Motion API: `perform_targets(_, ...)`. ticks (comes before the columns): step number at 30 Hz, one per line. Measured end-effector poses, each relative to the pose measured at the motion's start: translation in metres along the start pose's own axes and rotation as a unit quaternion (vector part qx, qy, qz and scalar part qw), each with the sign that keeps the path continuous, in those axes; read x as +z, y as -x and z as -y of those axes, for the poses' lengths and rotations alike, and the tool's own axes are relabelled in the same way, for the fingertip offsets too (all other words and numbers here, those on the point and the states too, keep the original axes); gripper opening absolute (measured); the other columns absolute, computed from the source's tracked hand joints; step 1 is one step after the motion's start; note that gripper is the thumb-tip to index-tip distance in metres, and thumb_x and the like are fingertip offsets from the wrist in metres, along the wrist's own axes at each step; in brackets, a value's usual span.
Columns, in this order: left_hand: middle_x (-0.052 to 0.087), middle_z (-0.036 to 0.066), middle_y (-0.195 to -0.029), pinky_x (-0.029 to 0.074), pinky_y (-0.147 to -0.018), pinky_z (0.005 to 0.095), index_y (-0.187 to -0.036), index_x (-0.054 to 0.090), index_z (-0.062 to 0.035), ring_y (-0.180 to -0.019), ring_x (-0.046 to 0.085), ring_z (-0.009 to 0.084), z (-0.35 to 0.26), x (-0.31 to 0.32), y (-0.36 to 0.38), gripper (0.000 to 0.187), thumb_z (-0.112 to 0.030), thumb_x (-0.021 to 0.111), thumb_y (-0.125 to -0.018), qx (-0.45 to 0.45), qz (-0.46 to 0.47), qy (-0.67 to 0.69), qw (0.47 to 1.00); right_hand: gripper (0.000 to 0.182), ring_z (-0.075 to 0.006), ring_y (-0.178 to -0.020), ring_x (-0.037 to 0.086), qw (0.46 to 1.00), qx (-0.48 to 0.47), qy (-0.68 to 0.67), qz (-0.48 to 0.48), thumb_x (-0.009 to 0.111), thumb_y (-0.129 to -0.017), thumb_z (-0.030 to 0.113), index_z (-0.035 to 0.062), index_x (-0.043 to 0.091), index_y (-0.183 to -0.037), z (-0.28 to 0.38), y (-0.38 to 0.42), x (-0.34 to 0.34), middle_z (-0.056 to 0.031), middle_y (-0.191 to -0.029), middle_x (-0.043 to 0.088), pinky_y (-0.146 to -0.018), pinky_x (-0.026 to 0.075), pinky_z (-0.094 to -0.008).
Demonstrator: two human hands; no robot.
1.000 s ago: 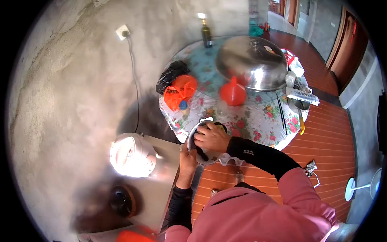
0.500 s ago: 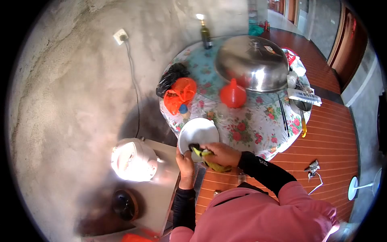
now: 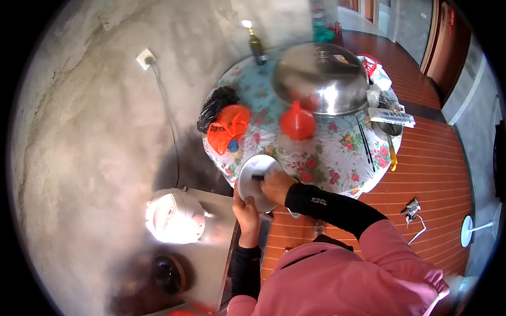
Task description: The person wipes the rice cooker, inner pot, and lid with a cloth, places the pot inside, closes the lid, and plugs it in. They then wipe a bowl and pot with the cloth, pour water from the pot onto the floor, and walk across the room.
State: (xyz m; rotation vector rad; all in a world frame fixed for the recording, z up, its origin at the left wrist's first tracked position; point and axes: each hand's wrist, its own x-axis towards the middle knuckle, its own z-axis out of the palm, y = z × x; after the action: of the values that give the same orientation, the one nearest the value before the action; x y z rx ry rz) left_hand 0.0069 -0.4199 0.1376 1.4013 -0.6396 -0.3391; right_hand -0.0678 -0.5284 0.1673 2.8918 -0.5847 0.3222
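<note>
My left hand (image 3: 246,211) grips the near-left rim of a pale round bowl (image 3: 250,192), thumb over the edge. The bowl is tilted, its inside facing me, at the near edge of the flowered tablecloth (image 3: 321,163). Inside it, my right hand (image 3: 276,187) is closed on a cloth that is mostly hidden behind the fingers. A dark end of the cloth (image 3: 258,177) shows against the bowl's inner wall, blurred by motion.
On the table stand a large steel lid (image 3: 321,79), a red funnel-shaped thing (image 3: 298,124), a green bottle (image 3: 256,48), an orange bag (image 3: 228,129) and chopsticks (image 3: 366,147). Left, a white rice cooker (image 3: 176,216) sits on a cabinet (image 3: 216,226), its cord running to a wall socket (image 3: 146,59).
My right hand has moved up and deeper into the bowl with the cloth, whose yellow part is now mostly hidden. The bowl has turned and tilted more; my left hand still grips its rim.
</note>
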Motion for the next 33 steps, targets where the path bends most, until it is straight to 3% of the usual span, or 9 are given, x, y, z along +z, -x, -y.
perform_targets(2, 0.056, 0.013, -0.111, 0.040, -0.089, 0.0272, -0.125, 0.043, 0.0047, -0.101, 0.053, 0.0193, -0.002, -0.003, 0.003, 0.054, 0.009, 0.035, -0.072, -0.012, 0.006, 0.017, 1.000, 0.018, -0.0247, -0.094, 0.057, 0.930, -0.084, -0.201, 0.297, 0.050, -0.081, 0.017, 0.0074, 0.062, -0.091, -0.002, 0.004, -0.012, -0.0116, -0.098, 0.059, -0.077, 0.045, -0.0369)
perform_targets(8, 0.057, 0.012, -0.111, 0.040, -0.089, 0.0276, -0.128, 0.040, 0.0020, -0.102, 0.054, 0.0176, 0.003, -0.020, -0.016, 0.054, 0.011, 0.038, -0.075, -0.004, -0.031, -0.033, 0.999, 0.028, -0.0290, -0.093, 0.057, 0.781, -0.175, -0.577, 0.164, 0.056, -0.084, 0.023, 0.0033, 0.056, -0.105, -0.012, 0.029, -0.015, -0.0138, -0.101, 0.058, -0.079, 0.045, -0.0358)
perform_targets(13, 0.061, 0.015, -0.106, 0.044, -0.083, 0.0296, -0.127, 0.043, 0.0004, -0.096, 0.058, 0.0203, -0.003, -0.014, -0.008, 0.052, 0.007, 0.040, -0.075, 0.016, 0.012, -0.153, 0.988, 0.017, -0.0235, -0.088, 0.051, 0.941, -0.129, -0.207, -0.236, 0.055, -0.075, 0.017, 0.0141, 0.060, -0.090, -0.005, 0.004, -0.032, -0.0042, -0.094, 0.053, -0.075, 0.045, -0.0358)
perform_targets(18, 0.061, 0.023, -0.101, 0.048, -0.075, 0.0333, -0.127, 0.044, -0.0008, -0.087, 0.062, 0.0247, -0.022, 0.003, 0.000, 0.056, 0.007, 0.039, -0.071, 0.050, -0.007, -0.205, 0.977, 0.018, -0.0215, -0.091, 0.048, 0.992, -0.075, 0.039, -0.098, 0.052, -0.075, 0.021, 0.0109, 0.064, -0.084, -0.007, -0.013, -0.011, -0.0034, -0.091, 0.054, -0.067, 0.039, -0.0348)
perform_targets(22, 0.058, 0.017, -0.112, 0.042, -0.089, 0.0312, -0.126, 0.043, 0.0023, -0.102, 0.056, 0.0226, -0.023, 0.000, 0.001, 0.058, 0.007, 0.037, -0.069, 0.041, 0.005, -0.199, 0.979, 0.016, -0.0265, -0.087, 0.055, 0.995, -0.037, -0.087, 0.016, 0.058, -0.070, 0.021, 0.0075, 0.066, -0.075, 0.001, -0.004, 0.023, -0.0101, -0.090, 0.061, -0.072, 0.045, -0.0380)
perform_targets(24, 0.058, 0.015, -0.112, 0.043, -0.087, 0.0298, -0.124, 0.045, 0.0020, -0.100, 0.057, 0.0226, 0.003, -0.011, -0.004, 0.055, 0.007, 0.036, -0.070, 0.071, -0.008, -0.170, 0.983, 0.018, -0.0325, -0.083, 0.062, 0.927, -0.085, -0.249, 0.268, 0.056, -0.071, 0.017, 0.0060, 0.066, -0.081, -0.007, 0.002, -0.010, -0.0161, -0.092, 0.063, -0.075, 0.048, -0.0418)
perform_targets(27, 0.057, 0.011, -0.107, 0.046, -0.083, 0.0301, -0.115, 0.049, 0.0034, -0.098, 0.057, 0.0243, 0.014, -0.035, -0.019, 0.040, 0.007, 0.044, -0.075, -0.130, -0.103, 0.149, 0.975, 0.038, -0.0194, -0.091, 0.056, 0.735, -0.198, -0.570, 0.308, 0.062, -0.076, 0.027, 0.0047, 0.059, -0.106, -0.034, 0.033, 0.005, -0.0086, -0.098, 0.062, -0.083, 0.042, -0.0306)
perform_targets(30, 0.057, 0.013, -0.108, 0.047, -0.084, 0.0326, -0.118, 0.047, 0.0037, -0.097, 0.057, 0.0242, -0.019, -0.039, -0.023, 0.039, 0.003, 0.047, -0.079, -0.193, -0.093, 0.288, 0.933, 0.029, -0.0125, -0.091, 0.053, 0.695, -0.167, -0.650, 0.258, 0.060, -0.083, 0.020, 0.0047, 0.058, -0.107, -0.062, 0.052, -0.004, -0.0056, -0.099, 0.060, -0.082, 0.042, -0.0267)
perform_targets(33, 0.058, 0.011, -0.106, 0.052, -0.078, 0.0366, -0.116, 0.048, 0.0006, -0.094, 0.058, 0.0232, 0.021, -0.040, -0.027, 0.033, -0.008, 0.052, -0.085, -0.259, -0.046, 0.349, 0.899, 0.030, -0.0109, -0.091, 0.052, 0.662, 0.102, -0.743, 0.013, 0.058, -0.084, 0.017, 0.0037, 0.053, -0.111, -0.064, 0.059, -0.008, -0.0051, -0.099, 0.056, -0.081, 0.042, -0.0252)
